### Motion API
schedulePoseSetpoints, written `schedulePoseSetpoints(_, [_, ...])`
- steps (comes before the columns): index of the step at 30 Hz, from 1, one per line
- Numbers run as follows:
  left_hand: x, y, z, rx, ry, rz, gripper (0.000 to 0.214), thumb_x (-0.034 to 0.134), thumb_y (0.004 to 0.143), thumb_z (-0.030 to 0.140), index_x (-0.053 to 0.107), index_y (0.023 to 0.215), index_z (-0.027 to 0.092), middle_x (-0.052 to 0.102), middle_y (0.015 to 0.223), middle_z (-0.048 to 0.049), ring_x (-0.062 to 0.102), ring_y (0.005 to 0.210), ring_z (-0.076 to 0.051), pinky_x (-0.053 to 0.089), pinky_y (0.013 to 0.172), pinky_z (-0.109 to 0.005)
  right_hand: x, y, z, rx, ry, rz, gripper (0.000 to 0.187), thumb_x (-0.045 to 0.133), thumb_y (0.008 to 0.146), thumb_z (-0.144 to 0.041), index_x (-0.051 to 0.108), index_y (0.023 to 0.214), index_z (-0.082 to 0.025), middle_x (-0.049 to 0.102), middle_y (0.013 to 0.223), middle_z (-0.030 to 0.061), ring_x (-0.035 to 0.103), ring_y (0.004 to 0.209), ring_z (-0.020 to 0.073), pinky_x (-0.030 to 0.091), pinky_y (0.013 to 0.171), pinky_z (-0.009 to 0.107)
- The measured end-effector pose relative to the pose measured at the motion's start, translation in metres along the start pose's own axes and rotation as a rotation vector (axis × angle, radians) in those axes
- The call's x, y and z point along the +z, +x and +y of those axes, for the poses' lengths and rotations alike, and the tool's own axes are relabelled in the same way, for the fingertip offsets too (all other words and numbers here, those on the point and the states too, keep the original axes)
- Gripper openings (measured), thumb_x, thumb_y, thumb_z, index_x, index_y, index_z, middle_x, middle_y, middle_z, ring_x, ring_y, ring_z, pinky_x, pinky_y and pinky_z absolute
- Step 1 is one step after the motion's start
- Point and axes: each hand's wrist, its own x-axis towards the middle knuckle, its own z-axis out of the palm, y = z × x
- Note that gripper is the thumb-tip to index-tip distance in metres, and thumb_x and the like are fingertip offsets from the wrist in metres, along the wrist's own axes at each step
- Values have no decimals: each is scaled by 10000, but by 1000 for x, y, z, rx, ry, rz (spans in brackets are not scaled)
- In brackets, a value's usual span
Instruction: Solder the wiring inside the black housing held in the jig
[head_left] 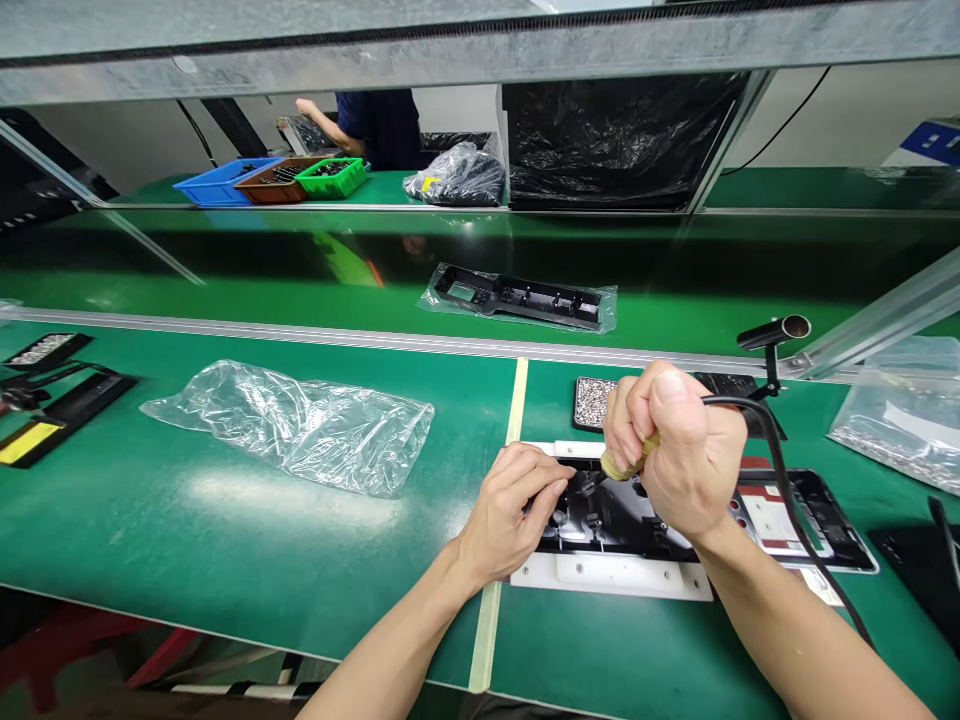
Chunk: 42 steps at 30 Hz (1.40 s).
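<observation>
A long black plastic housing (pixel 619 525) lies in a white fixture (pixel 615 575) on the green bench. My right hand (pixel 686 440) is wrapped in a fist round a corded tool, by its look a soldering iron (pixel 626 462), with a yellowish handle. It points down at the housing; the tip is mostly hidden, and the black cord leaves over my wrist. At the housing's left end rests my left hand (pixel 517 495), its thumb and forefinger close together near the tool's tip. Whatever they pinch, if anything, is too small to make out.
Behind the fixture stand a tray of small metal parts (pixel 595 402) and a metal tube holder (pixel 774 333). A clear bag (pixel 300 425) lies left of the tape strip (pixel 486 635). Another black housing (pixel 525 297) sits bagged farther back. Across the bench, a person's arm (pixel 330 128) shows near coloured bins (pixel 225 183).
</observation>
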Motion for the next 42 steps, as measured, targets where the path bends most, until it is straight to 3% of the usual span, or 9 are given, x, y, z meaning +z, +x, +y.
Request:
schedulePoseSetpoints(21, [4, -3, 0, -25, -24, -9, 221, 589, 1000, 123, 705, 1167, 209, 718, 1061, -16, 600, 1023, -126, 462, 952, -317, 6, 1, 0, 49, 83, 48, 496, 559, 1046, -407, 427, 613, -204, 375, 490, -31, 369, 404, 98, 258, 333, 237])
schedulePoseSetpoints(42, [6, -1, 3, -21, -4, -3, 216, 588, 999, 116, 706, 1160, 197, 718, 1044, -22, 592, 1008, -129, 452, 917, -309, 7, -1, -3, 100, 85, 90, 514, 592, 1019, -441, 422, 596, -203, 366, 485, -31, 342, 403, 93, 241, 348, 236])
